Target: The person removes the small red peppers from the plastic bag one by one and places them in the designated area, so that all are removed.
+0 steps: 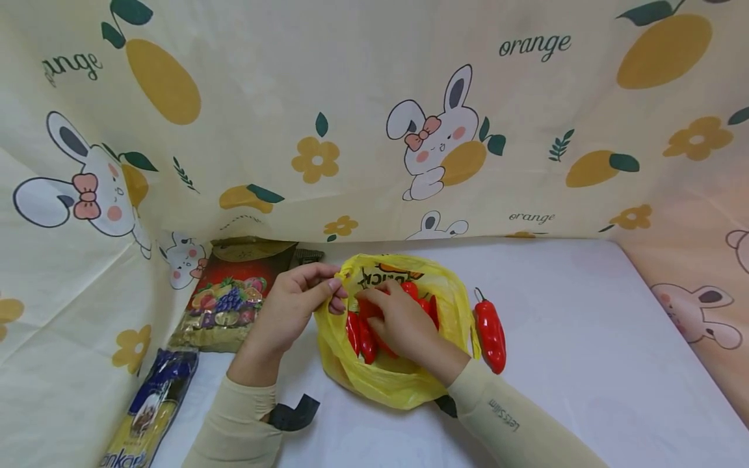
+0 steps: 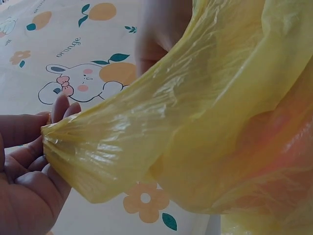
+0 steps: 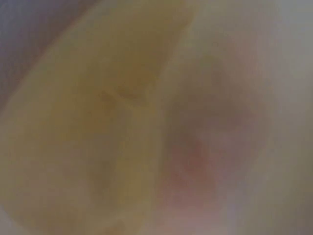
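A yellow plastic bag (image 1: 389,390) stands with its mouth open on the white table, several glossy red peppers (image 1: 367,341) inside. My left hand (image 1: 298,302) pinches the bag's left rim between thumb and fingers. In the left wrist view, that hand (image 2: 29,171) draws the thin plastic (image 2: 112,147) taut. Reaching in over the right side, my right hand (image 1: 406,322) has its fingers curled at a red pepper (image 1: 368,305). The fingertips are partly hidden. The right wrist view is blurred, with the yellow bag (image 3: 73,147) close up. Another red pepper (image 1: 490,331) lies outside, right of the bag.
A brown-and-red packet with fruit pictures (image 1: 234,299) lies at the back left. Nearer, on the left edge, is a blue-and-yellow packet (image 1: 149,416). A patterned cloth (image 1: 363,117) hangs behind and along the sides of the white table (image 1: 567,364).
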The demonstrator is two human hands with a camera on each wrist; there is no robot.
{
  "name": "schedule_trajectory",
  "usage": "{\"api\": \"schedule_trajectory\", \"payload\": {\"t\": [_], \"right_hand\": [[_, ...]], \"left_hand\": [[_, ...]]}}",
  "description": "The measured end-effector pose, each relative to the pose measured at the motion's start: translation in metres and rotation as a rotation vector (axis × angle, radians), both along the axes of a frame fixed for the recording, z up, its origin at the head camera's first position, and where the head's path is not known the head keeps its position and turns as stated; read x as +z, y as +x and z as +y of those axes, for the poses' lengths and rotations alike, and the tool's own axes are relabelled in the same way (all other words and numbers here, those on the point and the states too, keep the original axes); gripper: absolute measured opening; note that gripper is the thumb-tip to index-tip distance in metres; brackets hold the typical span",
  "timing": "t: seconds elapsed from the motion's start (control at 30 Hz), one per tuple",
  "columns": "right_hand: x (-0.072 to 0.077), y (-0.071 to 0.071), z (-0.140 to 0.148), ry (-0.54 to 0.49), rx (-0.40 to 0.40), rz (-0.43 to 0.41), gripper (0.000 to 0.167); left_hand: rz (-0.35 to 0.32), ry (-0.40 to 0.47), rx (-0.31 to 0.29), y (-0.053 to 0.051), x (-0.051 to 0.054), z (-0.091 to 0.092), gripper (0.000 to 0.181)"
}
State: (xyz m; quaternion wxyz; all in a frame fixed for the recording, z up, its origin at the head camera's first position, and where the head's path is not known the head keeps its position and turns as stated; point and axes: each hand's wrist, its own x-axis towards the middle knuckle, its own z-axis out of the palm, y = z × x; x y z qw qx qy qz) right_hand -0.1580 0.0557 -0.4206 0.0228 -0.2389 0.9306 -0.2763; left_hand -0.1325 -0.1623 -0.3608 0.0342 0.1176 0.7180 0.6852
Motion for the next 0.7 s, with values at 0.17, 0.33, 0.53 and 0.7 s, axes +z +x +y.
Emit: {"api": "schedule_trajectory", "payload": {"t": [0.17, 0.33, 0.53, 0.7], "right_hand": [[0.009, 0.002, 0.008, -0.123, 0.026, -0.083, 0.044], [0.018, 0.005, 0.020, -0.232, 0.047, -0.114, 0.044], [0.024, 0.009, 0.037, -0.355, 0.049, -0.158, 0.046], [0.026, 0.014, 0.051, -0.439, 0.045, -0.224, 0.045]], "left_hand": [[0.003, -0.003, 0.000, 0.000, 0.000, 0.000, 0.020], [-0.001, -0.004, 0.001, 0.000, 0.001, 0.000, 0.021], [-0.004, -0.004, 0.002, 0.000, 0.001, 0.001, 0.020], [-0.012, -0.017, 0.012, -0.001, 0.001, 0.001, 0.019]]}}
